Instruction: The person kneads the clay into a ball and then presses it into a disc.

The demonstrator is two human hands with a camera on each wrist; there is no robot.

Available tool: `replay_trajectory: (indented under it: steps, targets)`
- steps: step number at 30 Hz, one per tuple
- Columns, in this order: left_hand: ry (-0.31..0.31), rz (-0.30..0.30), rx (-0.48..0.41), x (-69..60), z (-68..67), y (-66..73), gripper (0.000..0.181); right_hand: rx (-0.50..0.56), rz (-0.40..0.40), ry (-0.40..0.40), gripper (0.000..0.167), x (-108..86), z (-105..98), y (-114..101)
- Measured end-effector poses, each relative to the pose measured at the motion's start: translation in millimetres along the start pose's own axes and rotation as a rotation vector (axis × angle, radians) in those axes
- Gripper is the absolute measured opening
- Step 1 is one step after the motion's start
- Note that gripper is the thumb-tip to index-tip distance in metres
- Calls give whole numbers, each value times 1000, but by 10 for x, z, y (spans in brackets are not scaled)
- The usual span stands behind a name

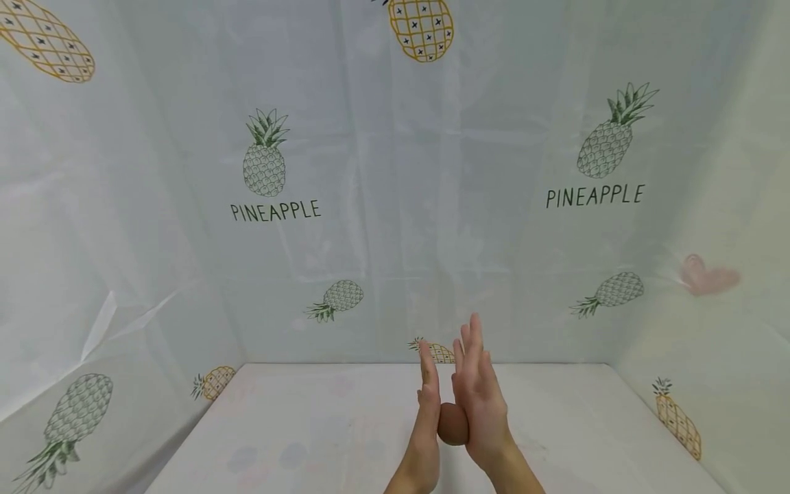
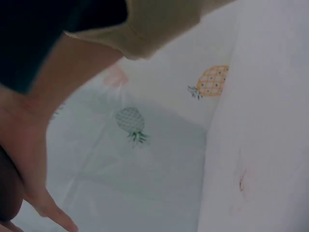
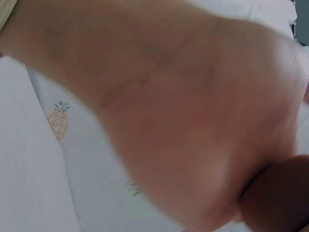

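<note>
A smooth brown ball (image 1: 453, 424), its material not certain from the frames, sits between two upright palms in the head view. My left hand (image 1: 428, 420) presses it from the left side, fingers straight and pointing up. From the right, my right hand (image 1: 483, 405) presses its palm against the ball, fingers also extended. In the left wrist view, part of the ball (image 2: 9, 188) shows at the left edge beside the right hand (image 2: 24, 140). The right wrist view has the ball (image 3: 280, 195) at lower right, against the left palm (image 3: 193, 130).
Beneath the hands lies a white tabletop (image 1: 333, 425) with faint coloured spots. Pale sheets printed with pineapples form a back wall (image 1: 401, 206) and two side walls. A beige sleeve (image 2: 149, 29) crosses the top of the left wrist view.
</note>
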State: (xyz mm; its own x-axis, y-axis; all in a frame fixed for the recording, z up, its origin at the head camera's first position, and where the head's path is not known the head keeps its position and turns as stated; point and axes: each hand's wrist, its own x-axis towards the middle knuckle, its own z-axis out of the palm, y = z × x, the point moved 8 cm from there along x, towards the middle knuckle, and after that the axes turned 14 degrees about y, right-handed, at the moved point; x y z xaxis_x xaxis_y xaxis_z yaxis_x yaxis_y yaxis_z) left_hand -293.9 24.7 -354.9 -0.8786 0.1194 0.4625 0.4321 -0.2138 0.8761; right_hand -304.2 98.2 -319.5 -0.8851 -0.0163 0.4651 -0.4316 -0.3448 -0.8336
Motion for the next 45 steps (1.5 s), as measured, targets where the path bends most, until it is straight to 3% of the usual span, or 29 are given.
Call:
replay_trajectory:
  steps: [6,11,17,22,25,32,41,45]
  targets:
    - [1,31,-33,-40,-14,273,55,-39,110,11,53,28,3,233]
    - [41,67,-23,-18,-112,342,57,-69,205,-78,58,-26,120,394]
    - [116,123,7,77,-299,333,59,-110,261,-185,54,-142,316,438]
    - [166,210,75,185,-430,267,61,-111,238,-183,52,-196,408,368]
    - [178,196,88,221,-458,178,60,-85,194,-164,53,-205,423,302]
    - [93,168,121,186,-292,45,60,-28,57,-83,54,-134,301,121]
    - [-24,127,90,33,-20,46,59,-53,-13,21,56,-39,32,-20]
    - [-77,166,51,-39,95,127,61,-35,-33,79,59,35,-117,-27]
